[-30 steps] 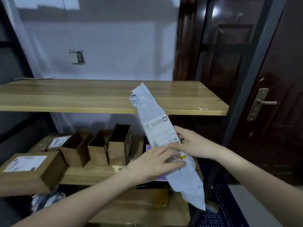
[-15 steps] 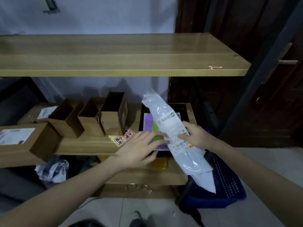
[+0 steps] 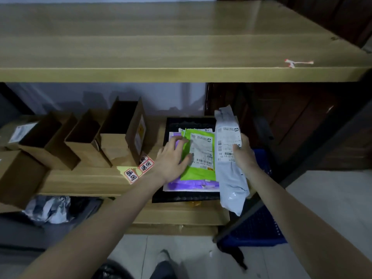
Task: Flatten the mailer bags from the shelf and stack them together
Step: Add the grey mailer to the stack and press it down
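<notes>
You are in a parcel storeroom: plain wooden shelves (image 3: pixel 181 75) on a dark metal frame hold open cardboard boxes (image 3: pixel 84 137), labelled mailer bags (image 3: pixel 198 156) with barcodes, and a blue plastic crate (image 3: pixel 259 228) stands on the tiled floor (image 3: pixel 332 194).

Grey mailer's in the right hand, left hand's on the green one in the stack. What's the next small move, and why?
Probably lay the grey mailer flat on the green mailer. The right hand holds it beside the stack, tilted, its lower end hanging past the shelf edge. The left hand rests on the green mailer's left side and seems to steady the stack; it may need to slide clear first.
</notes>
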A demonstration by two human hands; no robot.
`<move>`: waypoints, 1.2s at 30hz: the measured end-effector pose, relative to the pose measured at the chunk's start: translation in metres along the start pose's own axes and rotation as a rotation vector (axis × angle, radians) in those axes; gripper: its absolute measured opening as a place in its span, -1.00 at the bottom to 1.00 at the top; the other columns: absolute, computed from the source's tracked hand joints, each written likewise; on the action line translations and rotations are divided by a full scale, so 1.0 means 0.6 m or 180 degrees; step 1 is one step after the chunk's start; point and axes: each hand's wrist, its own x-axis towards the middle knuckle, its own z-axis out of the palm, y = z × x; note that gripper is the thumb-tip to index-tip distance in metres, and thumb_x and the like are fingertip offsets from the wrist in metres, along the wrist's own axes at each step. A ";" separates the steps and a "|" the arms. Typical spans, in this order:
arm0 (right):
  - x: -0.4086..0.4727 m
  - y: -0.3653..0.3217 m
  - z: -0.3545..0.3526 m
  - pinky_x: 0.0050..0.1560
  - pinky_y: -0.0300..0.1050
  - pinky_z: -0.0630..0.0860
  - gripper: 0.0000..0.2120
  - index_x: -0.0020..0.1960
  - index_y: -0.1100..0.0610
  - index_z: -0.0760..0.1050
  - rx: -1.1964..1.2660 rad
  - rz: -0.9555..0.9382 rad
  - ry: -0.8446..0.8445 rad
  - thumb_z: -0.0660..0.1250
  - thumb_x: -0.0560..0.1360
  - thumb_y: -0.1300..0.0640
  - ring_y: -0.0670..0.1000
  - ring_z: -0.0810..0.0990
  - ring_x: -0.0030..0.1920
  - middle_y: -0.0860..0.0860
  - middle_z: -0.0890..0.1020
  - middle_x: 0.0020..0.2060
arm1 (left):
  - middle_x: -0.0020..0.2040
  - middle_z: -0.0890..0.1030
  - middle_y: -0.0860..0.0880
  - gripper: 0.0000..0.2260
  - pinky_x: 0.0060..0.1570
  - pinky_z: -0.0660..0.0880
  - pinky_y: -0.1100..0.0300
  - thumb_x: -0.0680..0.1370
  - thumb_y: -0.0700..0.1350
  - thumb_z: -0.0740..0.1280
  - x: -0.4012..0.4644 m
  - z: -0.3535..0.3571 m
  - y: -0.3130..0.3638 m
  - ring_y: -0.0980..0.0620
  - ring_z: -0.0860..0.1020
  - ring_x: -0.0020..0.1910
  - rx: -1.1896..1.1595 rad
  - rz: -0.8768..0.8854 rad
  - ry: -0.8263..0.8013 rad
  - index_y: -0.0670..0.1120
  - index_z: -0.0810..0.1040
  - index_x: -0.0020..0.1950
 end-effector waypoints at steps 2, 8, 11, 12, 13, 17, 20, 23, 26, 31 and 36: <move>0.016 0.012 0.013 0.05 -0.01 0.37 -0.47 0.53 0.00 -0.05 -0.0350 -0.0019 0.0052 0.06 0.61 0.12 0.18 0.48 0.10 0.16 0.31 0.43 | 0.43 0.24 -0.09 -0.57 0.28 0.28 -0.05 0.61 0.06 0.14 0.017 0.014 -0.003 -0.09 0.30 0.39 -0.0090 -0.0109 -0.0018 -0.08 0.25 0.44; 0.011 0.030 0.049 0.42 0.05 0.10 -0.45 0.51 0.16 0.07 -0.1978 -0.0831 -0.0160 0.03 0.61 -0.07 0.18 0.11 0.45 0.16 0.15 0.48 | 0.56 0.06 -0.02 -0.52 0.46 0.10 -0.05 0.63 0.12 0.03 0.039 0.047 -0.012 -0.04 0.13 0.52 -0.0426 -0.0418 -0.0394 0.08 0.07 0.54; 0.018 0.046 0.067 0.50 0.03 -0.20 -0.41 0.54 0.08 -0.18 -0.1676 -0.0528 -0.0829 -0.11 0.61 -0.14 0.03 -0.20 0.53 0.04 -0.15 0.55 | 0.58 -0.11 0.03 -0.50 0.51 -0.10 -0.03 0.63 0.16 -0.05 0.042 0.056 -0.014 0.08 -0.07 0.55 -0.0409 -0.0528 -0.0767 0.15 -0.10 0.55; 0.020 0.051 0.072 0.50 0.04 -0.26 -0.41 0.53 0.06 -0.24 -0.1652 -0.0451 -0.0932 -0.16 0.61 -0.15 0.00 -0.27 0.52 0.02 -0.23 0.53 | 0.58 -0.14 0.04 -0.50 0.51 -0.14 -0.01 0.63 0.17 -0.07 0.043 0.057 -0.015 0.09 -0.11 0.55 -0.0426 -0.0555 -0.0852 0.15 -0.14 0.55; 0.022 0.055 0.075 0.49 0.06 -0.30 -0.42 0.52 0.05 -0.28 -0.1667 -0.0416 -0.0994 -0.19 0.61 -0.15 -0.02 -0.32 0.51 0.01 -0.28 0.52 | 0.57 -0.17 0.04 -0.50 0.51 -0.18 0.01 0.63 0.17 -0.08 0.044 0.058 -0.015 0.09 -0.14 0.55 -0.0447 -0.0568 -0.0907 0.15 -0.16 0.54; 0.025 0.062 0.081 0.47 0.05 -0.35 -0.41 0.50 0.08 -0.36 -0.1775 -0.0428 -0.1098 -0.24 0.61 -0.15 -0.03 -0.40 0.48 0.02 -0.35 0.50 | 0.56 -0.21 0.06 -0.50 0.48 -0.24 0.06 0.64 0.15 -0.08 0.039 0.058 -0.015 0.11 -0.20 0.54 -0.0573 -0.0562 -0.0975 0.14 -0.19 0.54; 0.025 0.061 0.081 0.46 0.02 -0.35 -0.42 0.51 0.10 -0.34 -0.1714 -0.0412 -0.1136 -0.24 0.61 -0.14 -0.03 -0.39 0.48 0.03 -0.33 0.50 | 0.56 -0.22 0.05 -0.50 0.47 -0.24 0.06 0.64 0.14 -0.06 0.039 0.060 -0.017 0.11 -0.20 0.53 -0.0692 -0.0578 -0.1005 0.14 -0.17 0.54; 0.025 0.050 0.073 0.49 0.00 -0.25 -0.49 0.54 0.10 -0.13 -0.1093 -0.0402 -0.1061 -0.21 0.64 -0.06 -0.06 -0.23 0.52 -0.03 -0.17 0.53 | 0.57 -0.19 0.05 -0.47 0.47 -0.23 0.06 0.64 0.14 -0.02 0.042 0.055 -0.020 0.11 -0.19 0.54 -0.0897 -0.0620 -0.1025 0.10 -0.16 0.55; 0.022 0.034 0.050 0.34 -0.01 0.22 -0.64 0.30 0.11 0.39 -0.0106 -0.0358 -0.0222 -0.01 0.61 0.04 -0.01 0.28 0.37 0.03 0.35 0.36 | 0.58 -0.09 0.02 -0.33 0.49 -0.08 0.09 0.60 0.16 0.15 0.046 0.042 -0.023 0.05 -0.08 0.55 -0.1279 -0.0702 -0.0773 0.01 -0.14 0.56; 0.028 0.029 0.027 0.34 0.17 0.18 -0.32 0.49 0.01 0.08 -0.0569 0.0819 0.0066 0.13 0.48 -0.28 0.26 0.16 0.41 0.17 0.18 0.44 | 0.56 0.03 -0.10 0.02 0.47 0.10 0.02 0.33 0.28 0.44 0.050 0.020 -0.036 -0.10 0.07 0.53 -0.1661 -0.1815 -0.0337 -0.02 -0.09 0.56; 0.024 0.036 0.039 0.32 0.19 0.36 0.12 0.40 0.01 0.24 -0.0166 0.0953 -0.0185 0.28 0.00 -0.57 0.22 0.33 0.37 0.07 0.43 0.34 | 0.47 0.31 -0.10 0.13 0.38 0.29 -0.01 0.19 0.30 0.52 0.047 0.016 -0.051 -0.13 0.31 0.43 -0.1889 -0.2335 -0.0687 -0.16 0.02 0.52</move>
